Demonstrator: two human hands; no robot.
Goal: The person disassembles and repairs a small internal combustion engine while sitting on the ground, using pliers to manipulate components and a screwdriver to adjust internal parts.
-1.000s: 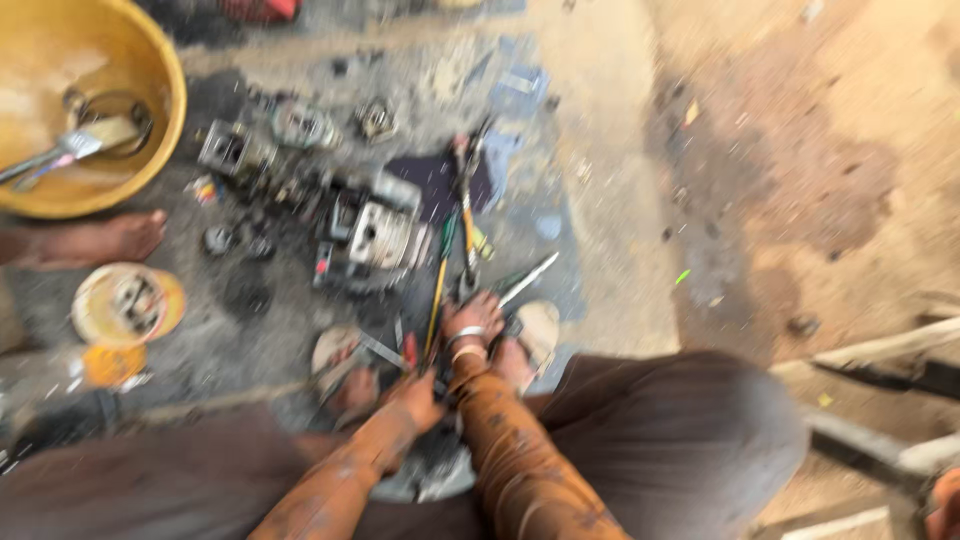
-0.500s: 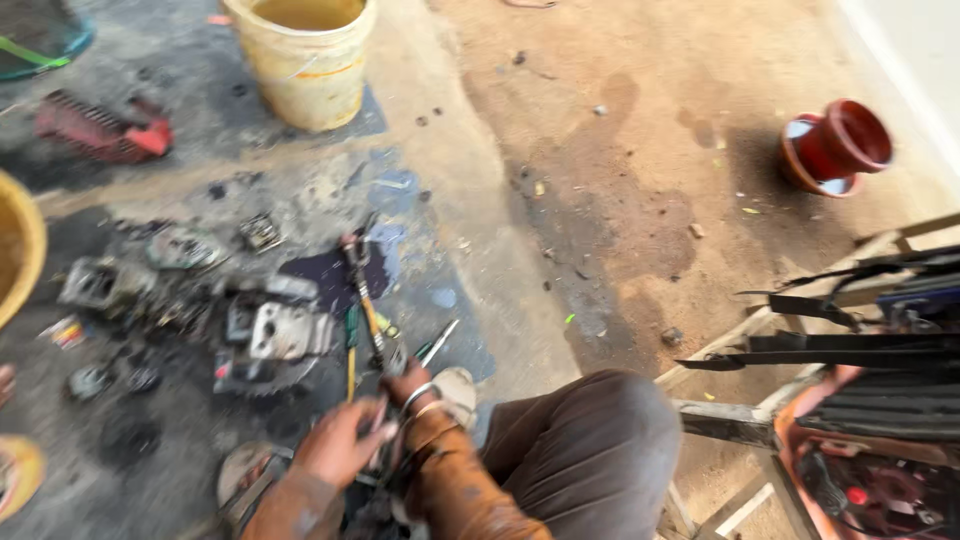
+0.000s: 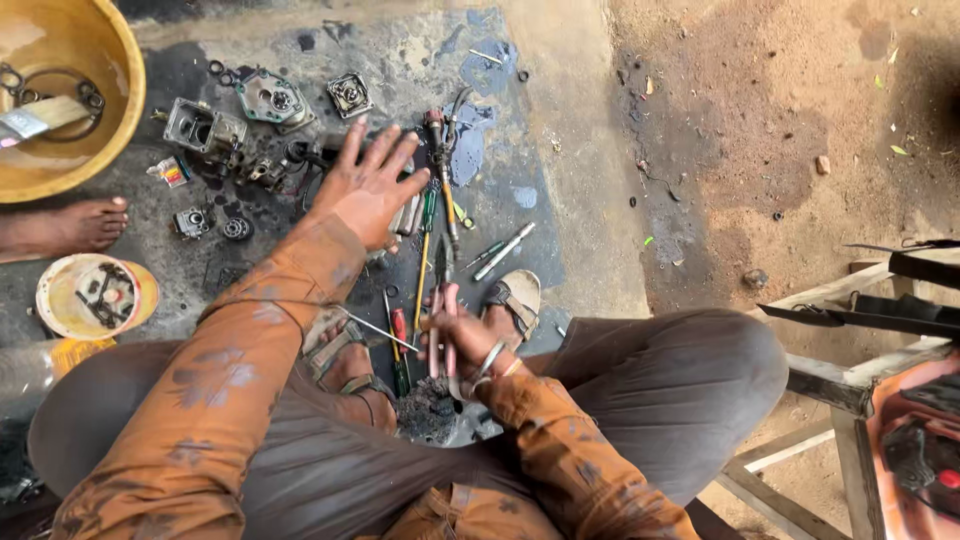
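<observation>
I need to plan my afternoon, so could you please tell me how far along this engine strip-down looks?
Done: engine parts lie apart on the oily floor. In hand: right hand grips pliers; left hand reaches, fingers spread, over the tools. Left: nothing looks reassembled.

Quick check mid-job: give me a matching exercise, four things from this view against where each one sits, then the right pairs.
Things:
1. left hand
2. right hand
3. yellow basin
4. bare foot

Places:
A. top left corner of the view
B. spread open over the tools on the floor
C. left edge, just below the basin
D. low in the middle, closed on pliers

Pairs: 1-B, 2-D, 3-A, 4-C
</observation>
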